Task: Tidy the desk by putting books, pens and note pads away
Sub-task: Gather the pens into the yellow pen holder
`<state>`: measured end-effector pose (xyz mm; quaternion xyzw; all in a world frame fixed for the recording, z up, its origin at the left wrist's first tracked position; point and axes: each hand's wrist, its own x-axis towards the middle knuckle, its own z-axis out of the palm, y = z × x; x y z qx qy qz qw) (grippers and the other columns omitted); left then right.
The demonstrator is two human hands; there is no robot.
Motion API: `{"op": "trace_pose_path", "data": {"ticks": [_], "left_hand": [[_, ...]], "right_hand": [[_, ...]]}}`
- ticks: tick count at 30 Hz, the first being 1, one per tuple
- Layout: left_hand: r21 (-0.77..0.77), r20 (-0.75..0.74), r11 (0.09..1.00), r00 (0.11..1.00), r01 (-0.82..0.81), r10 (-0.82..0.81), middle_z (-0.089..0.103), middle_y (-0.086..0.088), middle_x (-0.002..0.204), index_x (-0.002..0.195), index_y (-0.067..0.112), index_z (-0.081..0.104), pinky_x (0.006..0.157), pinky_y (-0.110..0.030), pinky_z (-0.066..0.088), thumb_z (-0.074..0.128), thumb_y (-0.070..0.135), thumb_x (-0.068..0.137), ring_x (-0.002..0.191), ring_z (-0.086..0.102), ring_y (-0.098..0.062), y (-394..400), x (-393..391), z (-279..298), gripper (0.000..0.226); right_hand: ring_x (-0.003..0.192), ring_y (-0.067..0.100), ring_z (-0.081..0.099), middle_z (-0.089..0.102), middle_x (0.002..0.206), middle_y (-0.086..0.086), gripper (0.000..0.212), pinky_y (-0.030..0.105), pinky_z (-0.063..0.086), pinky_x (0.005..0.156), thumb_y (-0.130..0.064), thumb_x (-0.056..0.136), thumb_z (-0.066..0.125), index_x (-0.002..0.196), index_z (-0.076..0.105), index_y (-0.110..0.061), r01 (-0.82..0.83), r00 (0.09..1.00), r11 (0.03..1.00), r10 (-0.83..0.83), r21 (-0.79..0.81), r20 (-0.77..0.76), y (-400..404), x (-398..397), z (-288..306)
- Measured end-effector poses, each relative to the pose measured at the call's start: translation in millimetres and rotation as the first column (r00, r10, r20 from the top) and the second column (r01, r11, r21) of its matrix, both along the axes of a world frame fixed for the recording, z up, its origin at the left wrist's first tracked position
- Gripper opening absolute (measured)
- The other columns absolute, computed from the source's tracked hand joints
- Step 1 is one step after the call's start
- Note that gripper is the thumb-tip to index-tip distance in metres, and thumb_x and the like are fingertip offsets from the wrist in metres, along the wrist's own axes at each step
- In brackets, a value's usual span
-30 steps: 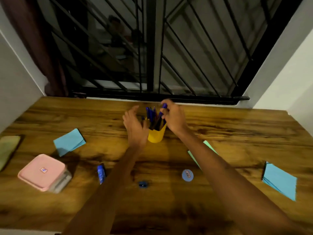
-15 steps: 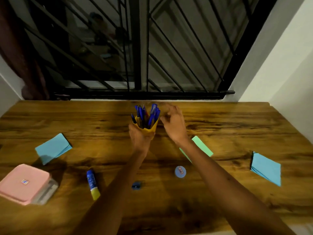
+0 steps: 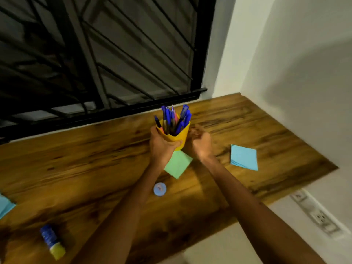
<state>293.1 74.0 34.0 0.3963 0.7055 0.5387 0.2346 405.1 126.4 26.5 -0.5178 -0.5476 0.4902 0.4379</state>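
The left hand [image 3: 162, 147] is gripping the full cup [image 3: 176, 137], the right hand [image 3: 200, 144] is curling empty beside it, and tilting could be spilling pens [image 3: 174, 119].

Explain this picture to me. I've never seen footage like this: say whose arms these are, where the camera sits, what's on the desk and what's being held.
No machine here: a person wears a camera on the head, looking forward and down at their own bare arms. The left hand has its grip around a yellow cup full of pens. The right hand is beside the cup with curled fingers; whether it touches the cup is unclear. On the wooden desk lie a green note pad, a blue note pad, a small round blue thing, and a blue and yellow glue stick.
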Motion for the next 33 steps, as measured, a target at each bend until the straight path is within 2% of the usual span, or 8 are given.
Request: {"op": "trace_pose_path", "data": {"ticks": [2, 4, 10, 12, 16, 22, 29, 33], "left_hand": [[0.016, 0.011, 0.997, 0.997, 0.074, -0.074, 0.062, -0.006, 0.113, 0.117, 0.009, 0.045, 0.076, -0.02, 0.04, 0.086, 0.01, 0.056, 0.101, 0.059, -0.022, 13.6, 37.0, 7.1, 0.074], [0.027, 0.016, 0.982, 0.982, 0.189, -0.189, 0.061, -0.004, 0.112, 0.12, 0.008, 0.042, 0.075, -0.018, 0.04, 0.086, 0.009, 0.057, 0.098, 0.058, -0.019, 27.9, 76.0, 8.0, 0.077], [-0.007, 0.036, 0.923, 0.922, 0.385, -0.385, 0.064, -0.005, 0.11, 0.111, 0.016, 0.043, 0.084, -0.034, 0.051, 0.087, 0.015, 0.05, 0.1, 0.061, -0.025, 66.4, 202.9, -7.6, 0.076], [-0.025, 0.049, 0.895, 0.895, 0.445, -0.443, 0.063, -0.006, 0.11, 0.11, 0.016, 0.042, 0.085, -0.036, 0.051, 0.087, 0.016, 0.049, 0.1, 0.061, -0.026, 77.3, 242.9, -15.8, 0.075], [-0.047, 0.075, 0.839, 0.84, 0.542, -0.538, 0.058, -0.004, 0.118, 0.116, 0.019, 0.04, 0.093, -0.042, 0.049, 0.086, 0.016, 0.053, 0.108, 0.057, -0.024, 100.3, 315.4, -26.9, 0.078], [-0.09, 0.145, 0.78, 0.783, 0.619, -0.605, 0.05, -0.01, 0.131, 0.136, 0.014, 0.031, 0.101, -0.037, 0.046, 0.084, 0.006, 0.063, 0.126, 0.045, -0.024, 129.3, 387.7, -37.5, 0.09], [-0.092, 0.121, 0.781, 0.786, 0.618, -0.607, 0.05, -0.011, 0.131, 0.137, 0.01, 0.032, 0.086, -0.021, 0.042, 0.082, 0.004, 0.064, 0.122, 0.048, -0.023, 157.8, 423.4, -39.8, 0.089], [-0.09, 0.121, 0.788, 0.792, 0.609, -0.598, 0.049, -0.01, 0.136, 0.141, 0.012, 0.03, 0.094, -0.028, 0.044, 0.085, 0.007, 0.062, 0.127, 0.047, -0.025, 164.7, 427.8, -41.4, 0.096]], "right_hand": [[0.092, 0.019, 0.064, 0.069, 0.104, 0.016, 0.028, 0.026, 0.047, 0.083, 0.009, 0.081, 0.047, 0.102, 0.062, -0.002, 0.254, 0.962, 0.966, -0.249, -0.038, 0.111, 10.8, 45.8, -6.0], [0.104, 0.032, 0.062, 0.069, 0.107, 0.017, 0.028, 0.035, 0.046, 0.091, 0.0, 0.085, 0.051, 0.107, 0.066, -0.005, 0.434, 0.882, 0.901, -0.418, -0.028, 0.22, 16.0, 94.5, -9.3], [0.104, 0.03, 0.063, 0.07, 0.106, 0.017, 0.028, 0.029, 0.045, 0.086, 0.002, 0.086, 0.049, 0.106, 0.068, -0.002, 0.696, 0.678, 0.715, -0.685, 0.066, 0.265, 22.8, 231.2, 3.1], [0.098, 0.03, 0.065, 0.071, 0.1, 0.016, 0.032, 0.029, 0.047, 0.087, 0.009, 0.082, 0.043, 0.099, 0.068, -0.002, 0.728, 0.642, 0.678, -0.727, 0.105, 0.244, 28.7, 269.9, 2.3], [0.087, 0.031, 0.067, 0.072, 0.087, 0.012, 0.034, 0.043, 0.053, 0.087, 0.008, 0.081, 0.04, 0.09, 0.069, -0.007, 0.79, 0.561, 0.587, -0.808, 0.174, 0.179, 40.7, 329.2, -1.6], [0.074, 0.019, 0.063, 0.066, 0.08, 0.005, 0.033, 0.035, 0.055, 0.075, 0.01, 0.084, 0.038, 0.093, 0.066, -0.004, 0.827, 0.498, 0.498, -0.864, 0.259, 0.072, 51.7, 378.7, -2.9], [0.076, 0.021, 0.064, 0.066, 0.081, 0.004, 0.03, 0.039, 0.057, 0.077, 0.008, 0.087, 0.039, 0.093, 0.065, -0.005, 0.807, 0.535, 0.534, -0.842, 0.252, 0.073, 59.8, 401.8, -18.8], [0.08, 0.023, 0.065, 0.067, 0.085, 0.006, 0.029, 0.042, 0.056, 0.081, 0.006, 0.09, 0.04, 0.092, 0.064, -0.009, 0.795, 0.563, 0.571, -0.82, 0.204, 0.101, 59.0, 399.7, -27.0]]}}
